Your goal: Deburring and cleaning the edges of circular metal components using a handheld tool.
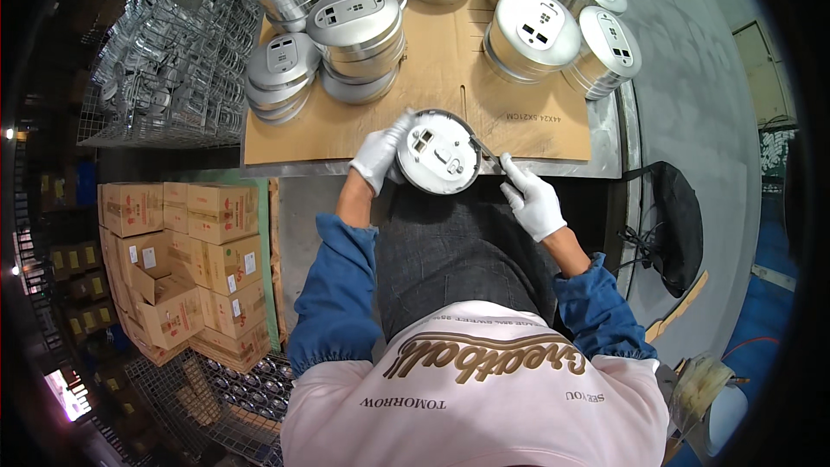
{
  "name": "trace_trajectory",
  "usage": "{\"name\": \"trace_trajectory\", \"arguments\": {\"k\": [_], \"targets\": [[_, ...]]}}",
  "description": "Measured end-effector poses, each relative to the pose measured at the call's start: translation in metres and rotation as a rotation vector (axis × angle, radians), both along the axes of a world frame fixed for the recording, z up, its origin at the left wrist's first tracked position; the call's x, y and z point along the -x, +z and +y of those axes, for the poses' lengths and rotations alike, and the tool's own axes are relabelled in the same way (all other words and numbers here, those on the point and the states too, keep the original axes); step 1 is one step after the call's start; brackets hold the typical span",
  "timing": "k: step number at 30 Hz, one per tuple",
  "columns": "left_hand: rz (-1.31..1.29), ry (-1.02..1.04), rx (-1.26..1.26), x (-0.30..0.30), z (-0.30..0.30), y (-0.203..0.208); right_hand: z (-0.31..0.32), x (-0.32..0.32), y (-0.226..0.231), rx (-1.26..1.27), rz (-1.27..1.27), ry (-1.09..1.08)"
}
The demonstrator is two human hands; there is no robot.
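Over the near edge of the table, my white-gloved left hand [383, 152] grips the left rim of a round silver metal cover [443, 156]. The cover is tilted with its hollow inner side toward me, showing square cut-outs and small raised bosses. A thin dark tool, looking like a file [489, 154], runs from the cover's right rim to my right hand [534, 201]. That hand, also in a white glove, is closed round the tool's lower end. The tool's tip is at or against the rim; contact is hard to make out.
Stacks of similar round silver covers [354, 26] stand on a cardboard sheet [441, 78] across the table's far part. A wire basket of metal parts [173, 69] is at the left, above cartons [223, 212]. A black bag [679, 225] lies at the right.
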State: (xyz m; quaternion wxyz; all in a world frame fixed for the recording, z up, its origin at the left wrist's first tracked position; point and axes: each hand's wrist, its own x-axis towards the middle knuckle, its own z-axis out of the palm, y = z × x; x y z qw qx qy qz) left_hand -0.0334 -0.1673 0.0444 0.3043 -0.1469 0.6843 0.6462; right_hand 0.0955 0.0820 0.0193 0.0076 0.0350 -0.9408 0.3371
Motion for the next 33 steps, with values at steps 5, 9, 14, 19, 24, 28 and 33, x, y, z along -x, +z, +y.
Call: {"name": "trace_trajectory", "arguments": {"k": [5,9,14,19,24,28,33], "targets": [[0.306,-0.152,0.245,0.003,0.01,-0.041,-0.002,0.003,0.021,-0.01,-0.009,-0.093],[0.521,0.033,0.38,0.0,0.035,-0.02,0.003,0.005,0.032,-0.027,0.058,-0.116],[0.6,-0.03,0.665,-0.004,0.043,-0.007,-0.002,0.01,0.064,-0.25,-0.123,-0.066],[0.683,-0.041,0.704,-0.015,0.052,0.004,-0.006,0.014,0.078,-0.325,-0.121,0.039],[0.811,-0.079,0.8,-0.022,0.059,0.011,-0.015,0.021,0.093,-0.397,-0.214,0.11],[0.908,-0.082,0.779,-0.025,0.061,0.008,-0.014,0.023,0.087,-0.425,-0.157,0.144],[0.906,-0.135,0.792,-0.029,0.061,0.016,-0.02,0.035,0.097,-0.538,-0.257,0.225]]}}
